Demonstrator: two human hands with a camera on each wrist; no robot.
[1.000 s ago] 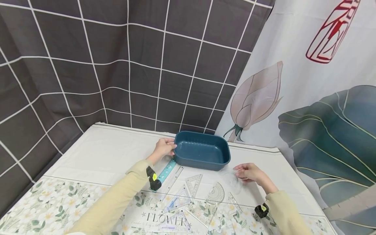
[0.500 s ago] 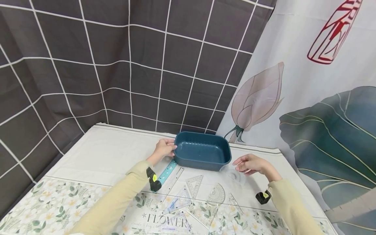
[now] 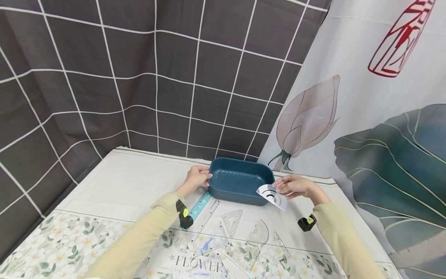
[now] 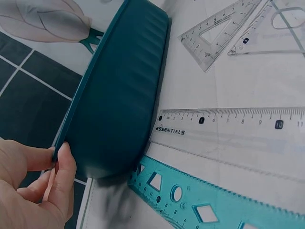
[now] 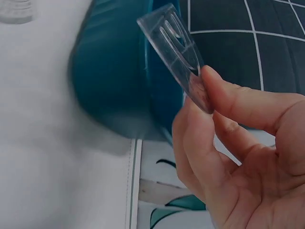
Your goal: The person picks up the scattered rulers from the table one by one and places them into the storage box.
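Observation:
A dark teal plastic basin (image 3: 240,197) stands near the far edge of the table. My left hand (image 3: 196,177) pinches its left rim between thumb and fingers; the left wrist view shows this grip on the rim (image 4: 71,112) closely. At the basin's right end my right hand (image 3: 296,186) holds a clear protractor (image 3: 273,197), half-round with curved slots. The protractor (image 5: 176,50) is tilted, pinched near one corner by thumb and fingers, and overlaps the basin's front right rim in the head view.
In front of the basin lie a turquoise stencil ruler (image 3: 201,205), a clear ruler (image 4: 228,131), a small set square (image 4: 217,33), another clear protractor (image 3: 258,233) and several more transparent drawing tools. A dark grid curtain (image 3: 170,85) hangs behind the table.
My right hand has lifted the protractor from beside the basin and moved it slightly left, turning it toward the basin's right rim. My left hand keeps its hold on the basin.

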